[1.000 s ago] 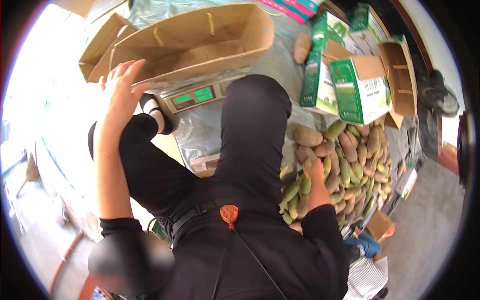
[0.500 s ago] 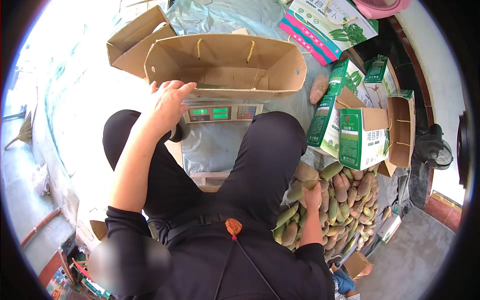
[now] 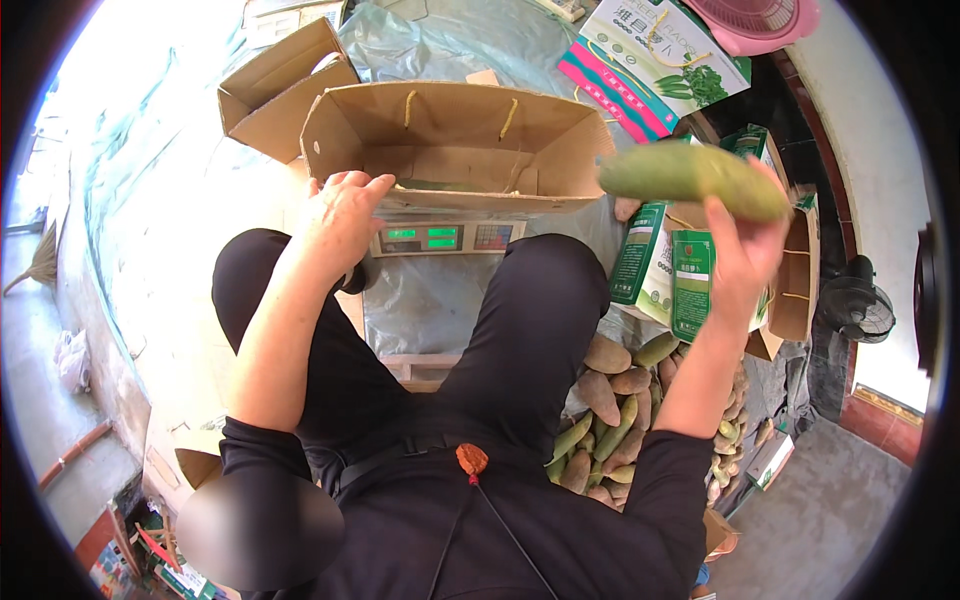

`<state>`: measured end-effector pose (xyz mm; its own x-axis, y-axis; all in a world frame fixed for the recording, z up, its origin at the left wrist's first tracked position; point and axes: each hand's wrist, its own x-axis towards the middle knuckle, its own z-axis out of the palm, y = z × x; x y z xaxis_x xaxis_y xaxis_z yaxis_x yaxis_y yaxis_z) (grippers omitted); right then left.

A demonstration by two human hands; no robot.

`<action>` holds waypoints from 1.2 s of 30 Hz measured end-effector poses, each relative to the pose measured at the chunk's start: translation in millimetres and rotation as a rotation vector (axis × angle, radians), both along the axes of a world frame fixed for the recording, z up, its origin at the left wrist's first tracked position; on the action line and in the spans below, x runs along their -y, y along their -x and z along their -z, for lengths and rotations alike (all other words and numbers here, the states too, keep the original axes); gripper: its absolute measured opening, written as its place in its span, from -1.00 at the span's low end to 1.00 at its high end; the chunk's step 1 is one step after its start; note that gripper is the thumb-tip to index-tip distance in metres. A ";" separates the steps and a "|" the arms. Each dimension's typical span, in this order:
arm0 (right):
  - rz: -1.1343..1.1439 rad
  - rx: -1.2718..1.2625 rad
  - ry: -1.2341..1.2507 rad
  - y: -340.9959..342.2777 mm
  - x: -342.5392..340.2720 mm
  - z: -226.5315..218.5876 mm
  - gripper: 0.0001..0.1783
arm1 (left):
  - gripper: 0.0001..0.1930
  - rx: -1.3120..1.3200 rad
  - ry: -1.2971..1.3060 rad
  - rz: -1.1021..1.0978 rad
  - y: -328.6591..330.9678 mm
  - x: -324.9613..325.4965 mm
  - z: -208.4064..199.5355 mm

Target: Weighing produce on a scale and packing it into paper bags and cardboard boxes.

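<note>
A long green radish [image 3: 680, 180], blurred by motion, is gripped by its right end in my raised right hand [image 3: 745, 250]. It is beyond the right end of an open cardboard box [image 3: 470, 203]. My left hand [image 3: 340, 215] holds the near left rim of this box, fingers bent over the edge. The box has yellow cord handles and stands on a digital scale [image 3: 445, 237] with a lit green display. Shadow hides part of the inside of the box. Below my right forearm lies a pile of green and brownish radishes [image 3: 610, 425].
Green and white cartons [image 3: 640, 255] stand at the right, near a black fan [image 3: 857, 305]. A printed carton [image 3: 655, 60] and a pink basket-like thing [image 3: 760, 20] are at the far right. Another open box [image 3: 285, 95] adjoins at the far left. Plastic sheeting [image 3: 430, 310] covers the floor.
My right hand has risen from the radish pile, lifting a green radish up and forward to the right of the box. My left hand has settled lower on the box's rim, fingers bending over it.
</note>
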<state>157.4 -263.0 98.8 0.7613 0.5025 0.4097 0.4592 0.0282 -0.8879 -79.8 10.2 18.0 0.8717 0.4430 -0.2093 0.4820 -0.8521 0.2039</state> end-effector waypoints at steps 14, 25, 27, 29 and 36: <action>-0.367 0.562 1.242 -18.5 -167.1 165.7 -0.47 | -0.51 0.008 0.051 0.016 0.1 -0.5 0.5; -0.219 -0.078 0.314 -32.4 -59.8 75.6 -0.65 | -0.44 -0.026 0.015 0.070 -2.3 -5.2 0.2; -0.144 -0.119 0.230 -39.2 -2.8 89.6 -0.69 | -0.48 -0.016 0.067 0.085 -4.1 -7.6 4.7; 0.067 -0.248 0.278 -34.0 52.2 104.5 -0.68 | -0.47 -0.017 0.080 0.101 -3.8 -8.8 7.9; 0.403 -0.400 0.918 53.8 204.9 264.6 -0.69 | -0.48 -0.006 0.104 0.111 -4.6 -7.2 12.5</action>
